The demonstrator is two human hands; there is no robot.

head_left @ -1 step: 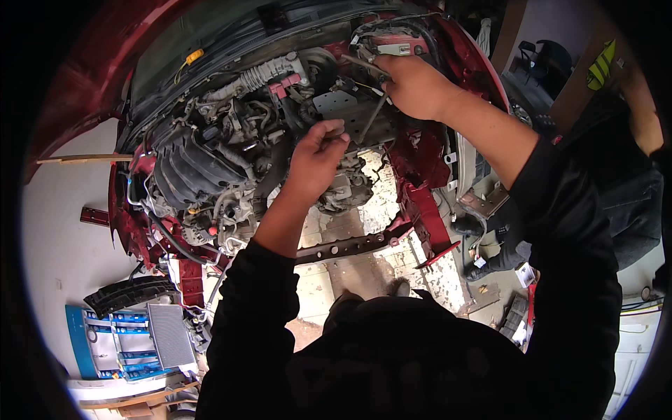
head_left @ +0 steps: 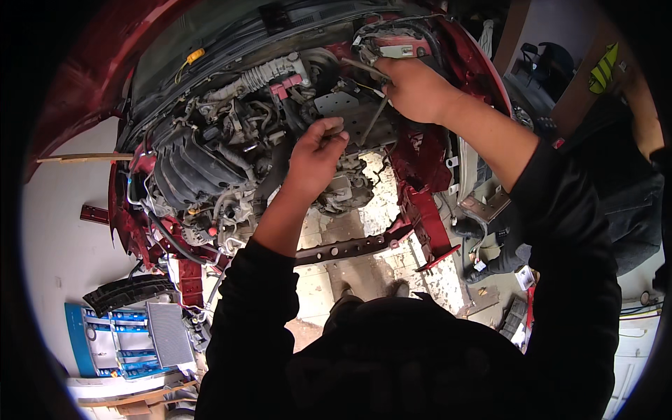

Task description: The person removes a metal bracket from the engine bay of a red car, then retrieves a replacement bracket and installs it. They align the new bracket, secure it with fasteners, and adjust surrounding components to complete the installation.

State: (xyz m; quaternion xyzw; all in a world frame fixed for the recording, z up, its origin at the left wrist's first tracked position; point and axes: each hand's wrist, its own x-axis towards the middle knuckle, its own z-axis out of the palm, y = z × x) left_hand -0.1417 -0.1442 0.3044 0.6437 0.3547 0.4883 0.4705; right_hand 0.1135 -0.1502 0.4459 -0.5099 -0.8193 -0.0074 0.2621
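Observation:
My right hand [head_left: 418,89] is closed around a thin bent metal bar [head_left: 374,120], over the far right of a red car's open engine bay. One end of the bar sticks out to the far left of the fist; the other slants down toward the near side. Below it is a grey metal tray [head_left: 337,103] with holes. My left hand [head_left: 316,155] hovers left of the bar, fingers curled toward the thumb; whether anything small is between them is hidden. The black ribbed engine cover [head_left: 196,166] lies to its left.
A dark red crossbar [head_left: 350,248] spans the car's front, near my feet. An orange lamp [head_left: 194,55] rests by the windshield. At the lower left are a radiator [head_left: 170,336] and a blue-and-white rack [head_left: 82,339]. Another person's arm [head_left: 640,115] shows at right.

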